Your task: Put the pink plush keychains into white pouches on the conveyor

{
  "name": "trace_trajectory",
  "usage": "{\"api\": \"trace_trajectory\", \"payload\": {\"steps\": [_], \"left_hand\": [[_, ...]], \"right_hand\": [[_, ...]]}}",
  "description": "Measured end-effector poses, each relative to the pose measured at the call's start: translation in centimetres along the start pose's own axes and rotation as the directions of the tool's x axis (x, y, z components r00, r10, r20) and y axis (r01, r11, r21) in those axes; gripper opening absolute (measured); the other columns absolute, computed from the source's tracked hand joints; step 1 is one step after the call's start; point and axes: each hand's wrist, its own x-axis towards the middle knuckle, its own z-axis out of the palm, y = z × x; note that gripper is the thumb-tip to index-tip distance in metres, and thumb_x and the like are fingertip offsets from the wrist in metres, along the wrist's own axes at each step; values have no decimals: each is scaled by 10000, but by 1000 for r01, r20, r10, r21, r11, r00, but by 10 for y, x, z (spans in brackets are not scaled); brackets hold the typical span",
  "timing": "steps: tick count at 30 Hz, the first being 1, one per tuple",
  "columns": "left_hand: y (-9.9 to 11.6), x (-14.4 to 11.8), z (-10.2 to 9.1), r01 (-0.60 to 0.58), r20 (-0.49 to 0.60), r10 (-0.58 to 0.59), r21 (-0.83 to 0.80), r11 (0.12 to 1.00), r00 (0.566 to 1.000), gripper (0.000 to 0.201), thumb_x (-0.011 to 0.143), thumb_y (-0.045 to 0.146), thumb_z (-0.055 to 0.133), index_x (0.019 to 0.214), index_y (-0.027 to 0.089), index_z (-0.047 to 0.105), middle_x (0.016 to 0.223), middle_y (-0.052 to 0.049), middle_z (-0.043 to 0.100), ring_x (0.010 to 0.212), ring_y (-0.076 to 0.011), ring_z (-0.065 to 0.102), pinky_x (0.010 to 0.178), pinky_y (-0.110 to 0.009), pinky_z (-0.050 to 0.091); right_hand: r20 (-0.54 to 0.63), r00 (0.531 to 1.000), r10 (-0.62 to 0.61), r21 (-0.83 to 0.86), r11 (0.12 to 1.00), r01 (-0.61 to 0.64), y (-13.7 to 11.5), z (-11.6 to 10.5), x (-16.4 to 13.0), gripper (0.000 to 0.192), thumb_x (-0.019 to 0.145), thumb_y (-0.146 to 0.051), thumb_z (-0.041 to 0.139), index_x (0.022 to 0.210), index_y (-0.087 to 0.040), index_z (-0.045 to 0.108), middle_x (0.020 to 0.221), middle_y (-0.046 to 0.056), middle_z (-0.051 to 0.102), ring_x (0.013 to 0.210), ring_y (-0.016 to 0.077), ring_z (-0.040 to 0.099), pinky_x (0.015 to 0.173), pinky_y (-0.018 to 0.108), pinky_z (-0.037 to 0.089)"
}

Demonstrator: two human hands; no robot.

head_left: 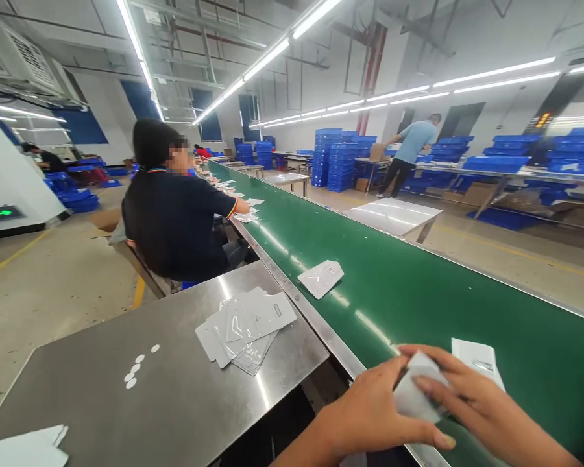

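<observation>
My left hand and my right hand meet over the near end of the green conveyor belt, both closed around a small white folded carton. Fingers and thumbs cover much of it. Just beyond my right hand, a white flat carton with a dark mark lies on the belt, partly hidden by that hand. Another flat white carton with a shiny clear part rests farther up the belt. To the left, a fanned pile of flat white cartons sits on the metal table.
Several round white stickers dot the metal table. White sheets lie at its near left corner. The green belt runs away past a seated co-worker. Another person stands by stacked blue trays.
</observation>
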Motion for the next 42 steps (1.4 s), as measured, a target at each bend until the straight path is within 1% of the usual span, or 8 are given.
{"api": "trace_trajectory", "payload": {"steps": [3, 6, 13, 17, 22, 30, 36, 42], "left_hand": [[-4, -4, -39, -33, -191, 32, -1, 999, 981, 810, 746, 538, 576, 1412, 222, 239, 1432, -93, 351, 1292, -276, 340, 1060, -413, 273], [-28, -12, -91, 114, -431, 1, 240, 964, 902, 630, 835, 476, 470, 1379, 192, 327, 1461, -85, 296, 1346, -246, 243, 1104, -403, 192], [-98, -53, -176, 645, -666, -163, 583, 494, 728, 705, 795, 487, 498, 1389, 170, 287, 1501, -116, 158, 1372, -345, 61, 1072, -570, 55], [-111, -71, -176, 715, -704, -203, 578, 393, 680, 683, 834, 587, 337, 1389, 190, 291, 1497, -112, 177, 1367, -353, 89, 1055, -598, 67], [-107, -79, -162, 785, -792, -145, 531, 319, 594, 631, 857, 556, 299, 1363, 183, 343, 1470, -103, 270, 1357, -344, 145, 1059, -595, 80], [-118, -112, -166, 816, -852, -104, 447, 367, 513, 601, 861, 537, 312, 1356, 198, 351, 1460, -84, 297, 1353, -296, 187, 1080, -532, 130], [-127, -115, -199, 771, -834, -84, 462, 438, 546, 632, 861, 551, 326, 1365, 169, 336, 1473, -121, 257, 1355, -317, 179, 1081, -504, 160], [-120, -69, -269, 667, -743, -34, 578, 470, 668, 397, 898, 290, 349, 1253, 166, 477, 1366, -84, 446, 1276, -203, 356, 1072, -342, 251]], "right_hand": [[-215, 956, 200, -78, 972, -221, 33, -12, 28, 387, 826, -551, 427, 665, -233, 578, 717, 51, 591, 628, 193, 568, 557, 284, 460], [-279, 931, 237, -193, 935, -296, 64, -21, 57, 430, 814, -554, 437, 548, -221, 377, 567, 6, 467, 514, 150, 468, 531, 285, 382], [-233, 913, 335, -276, 878, -392, 94, -22, 119, 499, 808, -588, 394, 980, -156, 576, 1008, 184, 617, 849, 302, 594, 680, 379, 417], [-394, 918, -50, -321, 943, -86, 50, 33, 149, 428, 862, -484, 375, 1070, -167, 575, 1177, 156, 570, 1082, 290, 512, 859, 398, 413], [-37, 947, -318, -112, 943, 312, -38, 144, 181, 406, 910, -422, 336, 1197, -195, 512, 1214, 87, 568, 1108, 231, 522, 929, 388, 421], [-39, 916, -398, -202, 901, 383, -78, 252, 223, 484, 912, -403, 371, 1290, -107, 434, 1357, 139, 432, 1259, 272, 372, 1047, 460, 270], [-34, 909, -415, -271, 879, 391, -73, 259, 227, 435, 913, -388, 383, 1256, -138, 483, 1351, 115, 446, 1257, 267, 369, 1050, 458, 246], [-29, 903, -429, -328, 858, 396, -77, 257, 225, 410, 912, -368, 399, 1239, -145, 504, 1357, 118, 439, 1248, 271, 381, 1044, 461, 251]]}}
